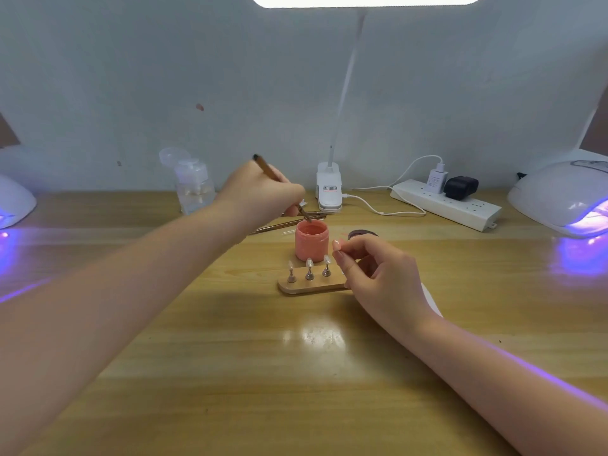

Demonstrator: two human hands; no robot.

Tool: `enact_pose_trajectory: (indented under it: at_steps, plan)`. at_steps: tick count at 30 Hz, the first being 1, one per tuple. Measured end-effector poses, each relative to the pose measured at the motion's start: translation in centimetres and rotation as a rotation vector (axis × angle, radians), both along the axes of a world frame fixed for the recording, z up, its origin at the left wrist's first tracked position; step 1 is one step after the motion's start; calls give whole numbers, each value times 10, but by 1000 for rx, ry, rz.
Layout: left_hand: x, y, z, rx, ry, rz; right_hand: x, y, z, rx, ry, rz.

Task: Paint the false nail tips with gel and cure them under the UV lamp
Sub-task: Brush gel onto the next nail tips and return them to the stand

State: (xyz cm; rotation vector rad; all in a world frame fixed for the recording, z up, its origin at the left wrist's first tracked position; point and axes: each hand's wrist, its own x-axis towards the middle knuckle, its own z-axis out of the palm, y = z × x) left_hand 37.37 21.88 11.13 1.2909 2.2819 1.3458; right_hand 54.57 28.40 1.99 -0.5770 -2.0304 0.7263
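The left hand (263, 192) pinches a brush (283, 189) tilted so its tip dips into the open pink gel pot (312, 240) — loading colour, I'd say. Just nearer stands a wooden holder (309, 287) with three nail tips (309, 263) upright, seemingly unpainted. The right hand (378, 271), fingers curled, pinches another tip (337, 245) beside the pot, ready for painting. Far right, a UV lamp (562, 195) glows — well apart.

On our table (230, 373), the gel jar (311, 240) stands just behind the nail-tip stand (312, 286), its lid (363, 234) to the right. Behind them we see the clip lamp (329, 192), with the pump bottle (194, 185) left and the power strip (447, 204) right. UV lamps (562, 195) flank both edges.
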Motion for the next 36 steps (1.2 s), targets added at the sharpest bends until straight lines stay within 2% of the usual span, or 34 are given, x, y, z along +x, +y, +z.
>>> enact_pose_trajectory:
  at_steps: [4,10,13,20,25,28,32,36]
  plan:
    - [1,25,5,-189,21,-59,-1,1,-1,12,18,0]
    - [5,40,-3,-308,39,-18,-1,2,-2,21,27,14]
    - [3,38,-6,-310,-23,4,-1,3,-2,27,21,13]
    - [-31,20,-6,-147,-450,114,-1,2,-1,24,2,16]
    - [-48,2,-18,-148,-661,145,0,1,1,18,-7,21]
    - [-51,-8,-22,-66,-692,153,1,0,2,18,-1,21]
    - [-37,-20,-24,183,-707,68,0,-1,2,26,2,18]
    - [-6,-36,-39,357,-437,-93,0,0,1,14,3,12]
